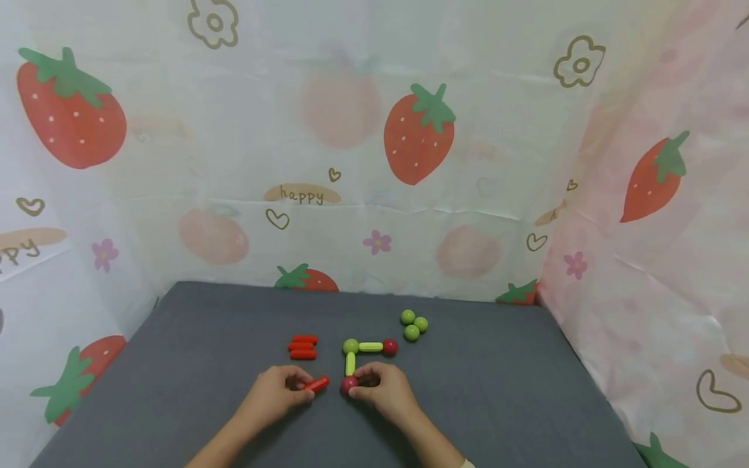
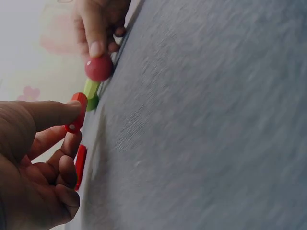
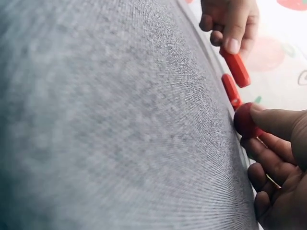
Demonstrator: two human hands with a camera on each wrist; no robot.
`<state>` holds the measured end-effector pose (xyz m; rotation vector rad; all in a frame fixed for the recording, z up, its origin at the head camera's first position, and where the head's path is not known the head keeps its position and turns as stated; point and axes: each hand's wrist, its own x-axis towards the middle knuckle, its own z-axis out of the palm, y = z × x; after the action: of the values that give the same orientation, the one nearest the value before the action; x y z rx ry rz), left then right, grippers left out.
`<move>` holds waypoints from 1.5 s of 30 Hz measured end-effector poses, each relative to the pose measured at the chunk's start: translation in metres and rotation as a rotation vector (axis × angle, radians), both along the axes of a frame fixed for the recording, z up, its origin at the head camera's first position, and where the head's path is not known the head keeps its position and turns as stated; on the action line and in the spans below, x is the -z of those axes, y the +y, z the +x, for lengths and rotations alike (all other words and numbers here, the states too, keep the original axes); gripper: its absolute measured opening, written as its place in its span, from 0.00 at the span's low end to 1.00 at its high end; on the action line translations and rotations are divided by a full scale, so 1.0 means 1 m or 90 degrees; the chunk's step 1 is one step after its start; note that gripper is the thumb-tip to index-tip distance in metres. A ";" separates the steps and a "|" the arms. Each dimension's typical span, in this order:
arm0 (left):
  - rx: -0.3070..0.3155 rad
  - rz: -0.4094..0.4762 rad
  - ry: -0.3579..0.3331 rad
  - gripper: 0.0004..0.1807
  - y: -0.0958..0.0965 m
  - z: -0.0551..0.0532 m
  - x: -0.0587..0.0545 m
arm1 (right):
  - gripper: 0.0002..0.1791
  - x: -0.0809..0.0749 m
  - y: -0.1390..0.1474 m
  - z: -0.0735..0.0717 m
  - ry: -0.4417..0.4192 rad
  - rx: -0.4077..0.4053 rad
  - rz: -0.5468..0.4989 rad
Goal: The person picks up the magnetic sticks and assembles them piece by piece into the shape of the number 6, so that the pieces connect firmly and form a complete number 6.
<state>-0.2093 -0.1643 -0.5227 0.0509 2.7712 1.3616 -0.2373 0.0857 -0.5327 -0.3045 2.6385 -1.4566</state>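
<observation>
Between thumb and fingers my left hand [image 1: 277,392] pinches a red rod [image 1: 318,384], held tilted with its free end toward the right hand. My right hand [image 1: 386,390] grips a dark red ball [image 1: 349,385] at the near end of a joined L-shaped piece. From that ball a yellow-green rod [image 1: 350,364] runs back to a green ball [image 1: 350,346]. A second yellow-green rod [image 1: 371,347] leads right from there to another dark red ball [image 1: 389,346]. In the left wrist view, a gap separates the held rod [image 2: 77,112] from the gripped ball [image 2: 99,68].
Three loose red rods [image 1: 302,347] lie side by side left of the L-shaped piece. Three green balls [image 1: 412,333] sit grouped at the back right. The dark grey table [image 1: 497,383] is bordered by a strawberry-print curtain [image 1: 363,247] behind and at the sides.
</observation>
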 end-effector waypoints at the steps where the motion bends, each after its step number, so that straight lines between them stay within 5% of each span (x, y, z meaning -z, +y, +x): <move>1: 0.004 0.003 -0.004 0.09 0.001 0.001 0.001 | 0.15 0.000 0.000 0.000 0.001 0.000 0.001; 16: 0.001 0.022 -0.045 0.10 0.018 0.019 0.003 | 0.14 0.005 -0.002 -0.003 0.002 -0.011 -0.016; 31: -0.058 -0.001 0.014 0.09 0.037 0.022 0.005 | 0.13 0.001 -0.002 -0.002 0.004 -0.014 -0.013; 45: -0.021 0.018 -0.008 0.08 0.047 0.027 0.000 | 0.12 0.003 0.000 -0.003 0.014 -0.009 -0.025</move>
<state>-0.1819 -0.1171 -0.5230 -0.0020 2.7548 1.4042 -0.2401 0.0852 -0.5357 -0.3448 2.6212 -1.5116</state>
